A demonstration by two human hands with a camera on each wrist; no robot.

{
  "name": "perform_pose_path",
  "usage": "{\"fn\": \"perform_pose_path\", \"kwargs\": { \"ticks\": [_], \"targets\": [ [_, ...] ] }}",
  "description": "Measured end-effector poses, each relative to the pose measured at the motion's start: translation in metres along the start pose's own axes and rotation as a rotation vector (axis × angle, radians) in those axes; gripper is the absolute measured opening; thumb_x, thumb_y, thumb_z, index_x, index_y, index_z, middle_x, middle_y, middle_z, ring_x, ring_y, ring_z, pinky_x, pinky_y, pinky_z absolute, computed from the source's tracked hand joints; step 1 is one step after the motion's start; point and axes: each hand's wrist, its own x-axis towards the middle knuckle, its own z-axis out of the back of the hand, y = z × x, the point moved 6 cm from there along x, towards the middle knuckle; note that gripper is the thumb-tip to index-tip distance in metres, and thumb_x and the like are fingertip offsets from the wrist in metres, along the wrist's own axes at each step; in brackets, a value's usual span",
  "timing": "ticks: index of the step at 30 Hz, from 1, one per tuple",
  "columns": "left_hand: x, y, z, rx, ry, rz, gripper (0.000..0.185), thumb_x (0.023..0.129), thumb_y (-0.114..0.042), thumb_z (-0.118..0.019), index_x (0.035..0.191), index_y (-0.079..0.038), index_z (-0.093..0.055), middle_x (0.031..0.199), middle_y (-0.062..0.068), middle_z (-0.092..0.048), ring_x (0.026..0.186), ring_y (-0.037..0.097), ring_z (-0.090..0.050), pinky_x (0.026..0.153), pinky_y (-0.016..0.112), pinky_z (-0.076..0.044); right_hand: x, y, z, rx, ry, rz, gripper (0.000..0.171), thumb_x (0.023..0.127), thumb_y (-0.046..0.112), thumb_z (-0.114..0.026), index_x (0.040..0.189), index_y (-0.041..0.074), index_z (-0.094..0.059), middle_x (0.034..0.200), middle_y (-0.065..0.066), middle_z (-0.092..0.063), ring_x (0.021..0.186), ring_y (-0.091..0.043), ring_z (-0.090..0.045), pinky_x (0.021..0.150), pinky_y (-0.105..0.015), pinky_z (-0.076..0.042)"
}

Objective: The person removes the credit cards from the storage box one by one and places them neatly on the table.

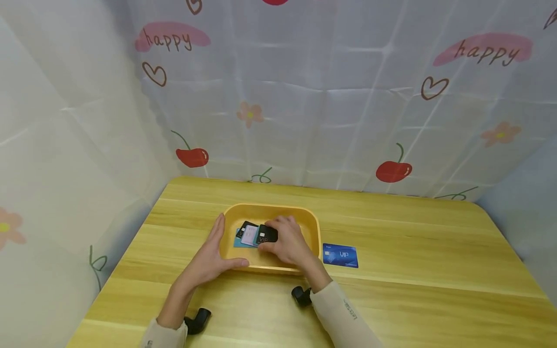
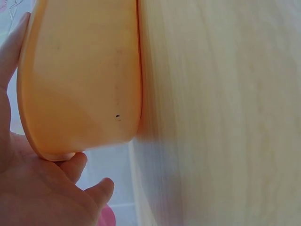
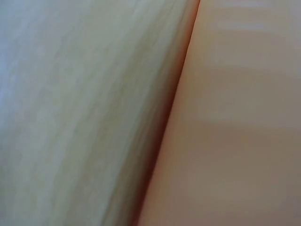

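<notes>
A yellow plastic tray [image 1: 270, 207] stands on the wooden table. My left hand [image 1: 206, 261] holds its left end, the thumb on the front side and the fingers along the left rim. The left wrist view shows the hand [image 2: 42, 181] against the rim of the tray [image 2: 84, 75]. Inside the tray, my right hand [image 1: 288, 241] pinches a black VIP card [image 1: 267, 235] between thumb and fingers. Just left of it, a pale pink card [image 1: 249, 235], a light blue card [image 1: 239, 243] and another black card [image 1: 244, 227] overlap. The right wrist view shows only table and tray wall [image 3: 235, 141].
A blue VIP card [image 1: 341, 255] lies flat on the table [image 1: 413, 241], just right of the tray. Below both wrists sit black wrist-worn pieces [image 1: 198, 321]. Printed white sheeting [image 1: 313, 121] hangs behind the table and at both sides.
</notes>
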Motion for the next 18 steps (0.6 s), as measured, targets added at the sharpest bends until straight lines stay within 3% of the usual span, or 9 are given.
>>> {"fn": "perform_pose_path", "kwargs": {
  "ticks": [18],
  "targets": [
    [0.000,0.002,-0.001,0.008,0.005,0.013,0.129,0.074,-0.043,-0.087,0.158,-0.009,0.005,0.164,0.010,0.007,0.149,0.032,0.000,0.115,0.058,-0.012,-0.010,0.002,0.018,-0.028,0.003,0.087,0.053,0.078,0.032,-0.085,0.122,0.007,-0.068,0.114,-0.004,-0.062,0.106,-0.024,-0.044,0.082,-0.040,-0.043]
  ]
}}
